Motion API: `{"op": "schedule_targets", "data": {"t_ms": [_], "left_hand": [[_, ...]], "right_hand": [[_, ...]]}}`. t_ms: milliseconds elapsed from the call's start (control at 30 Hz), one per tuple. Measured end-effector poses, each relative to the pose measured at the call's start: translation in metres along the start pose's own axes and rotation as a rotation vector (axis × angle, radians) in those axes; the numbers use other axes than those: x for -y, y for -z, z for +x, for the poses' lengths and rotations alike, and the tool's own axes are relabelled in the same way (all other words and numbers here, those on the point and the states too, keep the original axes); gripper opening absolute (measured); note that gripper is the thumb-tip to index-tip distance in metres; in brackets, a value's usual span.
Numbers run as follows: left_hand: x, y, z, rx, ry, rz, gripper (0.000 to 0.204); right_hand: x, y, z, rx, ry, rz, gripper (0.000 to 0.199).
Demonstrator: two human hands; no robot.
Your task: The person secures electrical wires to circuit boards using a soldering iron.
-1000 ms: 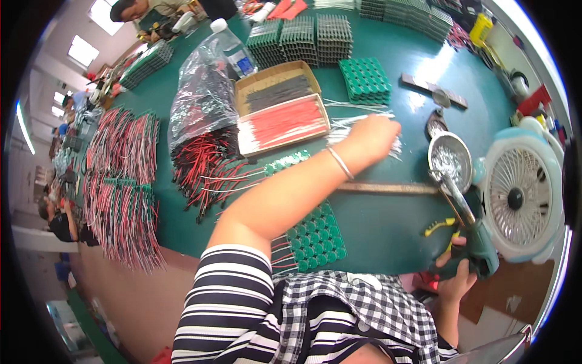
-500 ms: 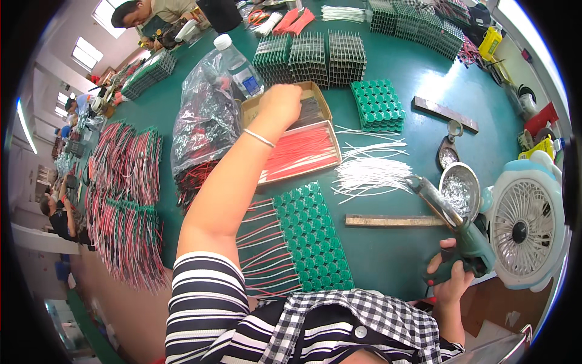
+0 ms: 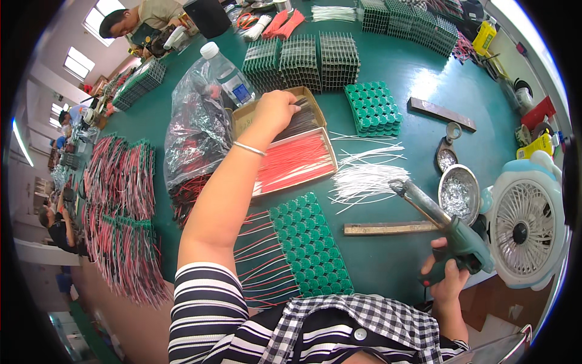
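Far left: bundles of red/white/black wired strips piled on the green surface. Next over, a clear plastic bag of wires, water bottle standing behind it. Left hand reaches out over the cardboard tray, fingers closed on the dark wires in the tray's far compartment; red wires fill the near one. Silver bangle on that wrist. Green cell holder with wire leads lies near the torso. Loose white wires right of the tray. Right hand is wrapped tight round the grip of the green soldering gun, tip raised just beside the metal solder bowl. White fan far right.
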State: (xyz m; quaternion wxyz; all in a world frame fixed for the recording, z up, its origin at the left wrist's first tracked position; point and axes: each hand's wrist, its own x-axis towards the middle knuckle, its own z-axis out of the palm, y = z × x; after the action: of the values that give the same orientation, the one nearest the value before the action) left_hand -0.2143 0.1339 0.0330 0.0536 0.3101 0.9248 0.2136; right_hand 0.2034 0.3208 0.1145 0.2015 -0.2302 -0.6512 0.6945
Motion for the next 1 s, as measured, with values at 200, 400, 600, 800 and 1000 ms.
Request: {"op": "schedule_targets", "data": {"t_ms": [200, 400, 600, 800, 1000], "left_hand": [[-0.008, 0.015, 0.009, 0.226, 0.156, 0.006, 0.022], [-0.011, 0.022, -0.002, 0.152, 0.156, 0.022, 0.022], [-0.046, 0.054, -0.027, -0.021, -0.165, 0.041, 0.023], [-0.119, 0.090, -0.111, 0.527, -0.327, -0.375, 0.026], [-0.149, 0.098, -0.164, 0.727, -0.223, -0.405, 0.025]], "right_hand": [[0.000, 0.002, -0.002, -0.022, 0.021, 0.016, 0.051], [0.001, 0.005, -0.008, -0.028, 0.051, 0.075, 0.047], [0.004, 0.009, -0.013, -0.076, 0.069, 0.150, 0.045], [0.030, -0.040, 0.049, 0.079, 0.088, 0.026, 0.027], [0.021, -0.148, 0.074, 0.178, 0.364, -0.171, 0.049]]}}
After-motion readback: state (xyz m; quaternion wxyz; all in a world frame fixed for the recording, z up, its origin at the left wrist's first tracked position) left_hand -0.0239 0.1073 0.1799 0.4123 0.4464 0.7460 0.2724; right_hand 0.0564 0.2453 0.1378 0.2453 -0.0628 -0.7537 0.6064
